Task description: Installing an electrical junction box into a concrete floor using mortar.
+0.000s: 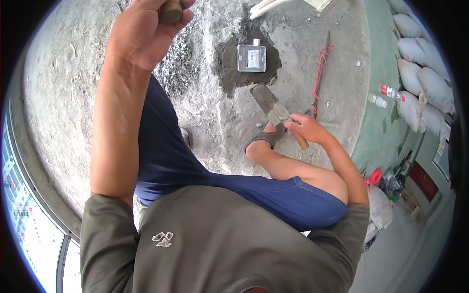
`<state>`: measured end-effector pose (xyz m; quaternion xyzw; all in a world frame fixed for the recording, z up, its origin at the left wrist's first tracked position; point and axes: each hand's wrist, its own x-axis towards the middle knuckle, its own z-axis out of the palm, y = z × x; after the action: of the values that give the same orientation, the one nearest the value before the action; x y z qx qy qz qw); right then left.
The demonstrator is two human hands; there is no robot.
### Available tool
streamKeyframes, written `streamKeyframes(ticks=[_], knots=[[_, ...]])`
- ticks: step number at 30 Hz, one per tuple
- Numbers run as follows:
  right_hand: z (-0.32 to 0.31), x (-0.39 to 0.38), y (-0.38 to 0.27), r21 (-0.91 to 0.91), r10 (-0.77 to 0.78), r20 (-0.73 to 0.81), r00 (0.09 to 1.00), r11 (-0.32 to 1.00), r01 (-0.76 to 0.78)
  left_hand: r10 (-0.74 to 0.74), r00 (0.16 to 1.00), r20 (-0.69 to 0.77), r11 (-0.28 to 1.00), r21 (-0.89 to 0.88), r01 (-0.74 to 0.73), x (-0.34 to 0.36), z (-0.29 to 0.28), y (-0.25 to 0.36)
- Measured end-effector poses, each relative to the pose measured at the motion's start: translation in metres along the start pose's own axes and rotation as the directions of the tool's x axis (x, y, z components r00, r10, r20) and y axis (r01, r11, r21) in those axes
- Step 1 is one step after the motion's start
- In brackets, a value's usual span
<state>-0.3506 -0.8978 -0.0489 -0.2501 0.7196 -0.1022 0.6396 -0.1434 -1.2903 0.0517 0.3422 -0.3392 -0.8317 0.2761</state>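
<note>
My right hand (pixel 309 129) grips the wooden handle of a trowel (pixel 273 108). Its flat rectangular blade has grey mortar on it and points up and left, towards a patch of dark wet mortar (pixel 229 73). Set in that patch is a square grey electrical box (pixel 252 64) with a clear cover, a white label and a small white fitting on its top edge. My left hand (pixel 146 36), raised at the top left, is closed round a brown wooden handle (pixel 170 13); the rest of that tool is cut off by the picture's edge.
Loose gravel (pixel 181 68) lies left of the wet patch. A dark rod wound with red cord (pixel 320 73) is on the right, and white pipes (pixel 268 7) are at the top. Stacked white sacks (pixel 425 80) and plastic bottles (pixel 391 92) stand along the right side.
</note>
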Motion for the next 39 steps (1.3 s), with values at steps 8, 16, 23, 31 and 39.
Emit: streamKeyframes(ticks=[8,16,23,31,39], knots=[[0.085,0.116,-0.096,-0.036,-0.121,-0.219,0.968,0.993,0.116,0.064,0.997,0.040,0.994,-0.096,-0.060,-0.007,0.055,-0.004],[0.157,0.205,-0.123,0.223,-0.059,-0.687,0.724,0.931,0.288,0.020,0.978,0.205,0.985,-0.171,0.016,-0.025,0.052,-0.003],[0.158,0.223,-0.081,0.373,0.022,-0.566,0.824,0.898,0.232,0.060,0.983,0.172,0.994,-0.098,-0.044,-0.025,0.060,-0.008],[0.177,0.145,-0.042,0.181,0.050,-0.449,0.892,0.983,0.035,0.033,0.956,0.293,0.978,-0.205,0.029,-0.024,0.053,-0.005],[0.139,0.161,-0.061,0.040,-0.039,-0.486,0.873,0.997,0.067,0.016,0.941,0.337,0.973,-0.223,0.064,-0.028,0.055,-0.010]])
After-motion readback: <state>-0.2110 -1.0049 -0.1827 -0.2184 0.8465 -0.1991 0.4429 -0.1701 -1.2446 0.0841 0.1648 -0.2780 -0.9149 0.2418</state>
